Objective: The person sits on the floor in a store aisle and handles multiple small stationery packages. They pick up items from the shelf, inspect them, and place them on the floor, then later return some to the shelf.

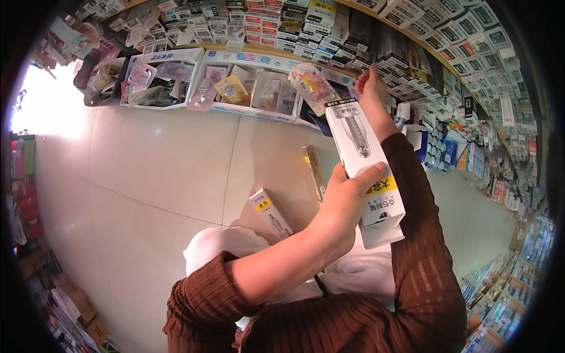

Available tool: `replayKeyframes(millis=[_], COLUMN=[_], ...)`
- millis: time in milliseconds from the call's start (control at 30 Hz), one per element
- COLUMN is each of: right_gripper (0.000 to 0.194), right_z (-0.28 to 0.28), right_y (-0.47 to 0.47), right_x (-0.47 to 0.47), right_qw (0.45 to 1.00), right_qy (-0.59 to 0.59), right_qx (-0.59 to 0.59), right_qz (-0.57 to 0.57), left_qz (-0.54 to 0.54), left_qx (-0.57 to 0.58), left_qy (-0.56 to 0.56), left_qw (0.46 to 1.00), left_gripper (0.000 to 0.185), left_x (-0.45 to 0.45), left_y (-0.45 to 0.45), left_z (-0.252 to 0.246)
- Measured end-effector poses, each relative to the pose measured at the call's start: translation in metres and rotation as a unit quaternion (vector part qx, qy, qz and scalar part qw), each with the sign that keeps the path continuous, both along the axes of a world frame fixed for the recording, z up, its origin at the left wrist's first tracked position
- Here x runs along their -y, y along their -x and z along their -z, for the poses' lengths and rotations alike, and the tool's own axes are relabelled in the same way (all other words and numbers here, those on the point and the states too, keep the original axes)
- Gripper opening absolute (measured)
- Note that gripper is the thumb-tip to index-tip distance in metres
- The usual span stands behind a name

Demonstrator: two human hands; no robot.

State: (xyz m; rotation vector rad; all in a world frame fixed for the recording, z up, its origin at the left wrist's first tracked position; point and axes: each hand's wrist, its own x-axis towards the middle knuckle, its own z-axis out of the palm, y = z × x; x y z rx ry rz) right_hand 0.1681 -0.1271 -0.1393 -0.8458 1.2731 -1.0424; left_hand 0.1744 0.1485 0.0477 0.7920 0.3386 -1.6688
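Note:
A white pen box with a yellow band is held by my left hand, the thumb across its face; the flap at its near end hangs open. My right hand reaches out to the stacked small boxes on the shelf; its fingertips are near them, and whether it grips one cannot be told. On the tiled floor lie a smaller white box with a yellow patch and a slim gold-coloured box. A colourful blister pack rests on the display trays just beyond the held box.
Cardboard display trays with small packaged goods line the foot of the shelf. Above them, shelves hold dense stacks of small boxes, curving down the right side. Cylindrical containers stand at right. Cardboard boxes are at lower left.

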Motion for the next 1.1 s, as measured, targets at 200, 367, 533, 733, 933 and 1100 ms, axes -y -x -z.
replayKeyframes(millis=[200,367,533,733,933,1100], right_gripper=[0.026,0.063,0.07,0.059,0.052,0.052], right_z=[-0.019,-0.041,-0.057,-0.053,-0.074,-0.094], right_y=[-0.001,-0.029,-0.048,-0.039,-0.035,-0.068], right_x=[0.009,0.029,0.034,0.01,-0.014,-0.001], right_qw=[0.861,0.666,0.625,0.608,0.707,0.753], right_qy=[0.407,0.402,0.333,0.384,0.422,0.404], right_qx=[-0.301,-0.609,-0.669,-0.666,-0.541,-0.491], right_qz=[-0.055,-0.152,-0.224,-0.198,-0.171,-0.168], left_qz=[-0.002,0.001,0.005,0.005,-0.004,-0.009], left_qx=[-0.005,0.007,0.01,0.016,0.028,0.037], left_qy=[-0.006,0.004,0.009,0.013,0.007,-0.002], left_qw=[1.0,1.0,1.0,1.0,1.0,0.999], left_gripper=[0.03,0.033,0.035,0.036,0.037,0.038], left_x=[0.0,0.002,0.001,-0.002,-0.002,-0.001], left_y=[0.001,0.001,-0.001,-0.003,-0.005,-0.006], left_z=[-0.001,-0.002,-0.002,-0.004,-0.01,-0.012])
